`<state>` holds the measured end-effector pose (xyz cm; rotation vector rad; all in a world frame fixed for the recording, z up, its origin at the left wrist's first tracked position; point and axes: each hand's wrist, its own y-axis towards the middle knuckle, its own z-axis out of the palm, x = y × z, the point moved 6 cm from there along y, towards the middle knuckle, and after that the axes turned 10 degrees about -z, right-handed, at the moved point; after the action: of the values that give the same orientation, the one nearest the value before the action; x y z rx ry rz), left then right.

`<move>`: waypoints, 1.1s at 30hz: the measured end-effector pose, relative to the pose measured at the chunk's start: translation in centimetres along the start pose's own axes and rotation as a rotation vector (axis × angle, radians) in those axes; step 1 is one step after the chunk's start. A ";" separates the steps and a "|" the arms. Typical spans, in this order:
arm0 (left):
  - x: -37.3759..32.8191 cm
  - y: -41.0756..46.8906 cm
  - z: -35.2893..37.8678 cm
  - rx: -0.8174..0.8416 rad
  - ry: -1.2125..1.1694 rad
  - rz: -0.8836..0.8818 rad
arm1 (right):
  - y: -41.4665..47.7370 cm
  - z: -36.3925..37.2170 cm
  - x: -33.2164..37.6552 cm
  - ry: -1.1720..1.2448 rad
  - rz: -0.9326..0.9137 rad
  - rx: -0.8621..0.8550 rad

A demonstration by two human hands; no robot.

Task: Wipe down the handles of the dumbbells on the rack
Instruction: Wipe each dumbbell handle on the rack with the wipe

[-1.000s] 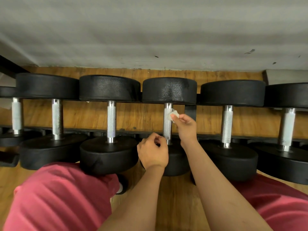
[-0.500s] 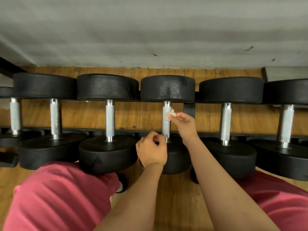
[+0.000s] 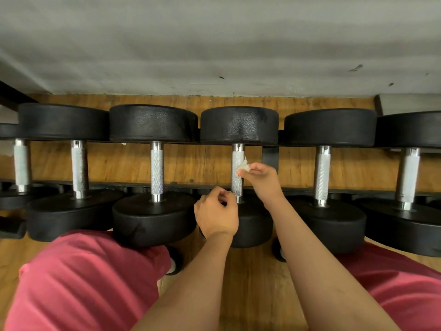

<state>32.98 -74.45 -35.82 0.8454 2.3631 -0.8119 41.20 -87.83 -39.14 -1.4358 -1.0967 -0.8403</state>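
Note:
Several black dumbbells with knurled silver handles lie side by side on a low black rack [image 3: 270,158]. My right hand [image 3: 262,179] pinches a small white wipe [image 3: 242,167] against the right side of the middle dumbbell's handle [image 3: 237,163]. My left hand [image 3: 216,215] hovers with curled fingers over that dumbbell's near head [image 3: 253,225], just left of the handle's lower end; it holds nothing that I can see. Neighbouring handles stand to the left [image 3: 156,172] and to the right [image 3: 321,175].
A grey wall [image 3: 214,44] rises right behind the rack. Wooden floor [image 3: 250,283] shows between my knees, which are in red shorts [image 3: 83,278]. A rack wheel [image 3: 175,261] sits near my left knee.
My right hand with the wipe has slid slightly along the middle handle. My left hand has stayed beside the handle's lower end. The view has shifted a little.

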 end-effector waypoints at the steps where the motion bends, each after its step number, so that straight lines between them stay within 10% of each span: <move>1: 0.1 0.0 0.1 0.004 -0.002 -0.006 | 0.0 -0.1 0.0 -0.021 -0.003 -0.003; 33: 0.3 0.1 0.1 -0.007 -0.010 -0.002 | -1.4 -0.7 -1.8 -0.241 0.004 0.069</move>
<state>32.91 -74.33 -36.15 0.8338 2.3571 -0.8065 39.33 -88.88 -40.19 -1.5086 -1.2898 -0.6309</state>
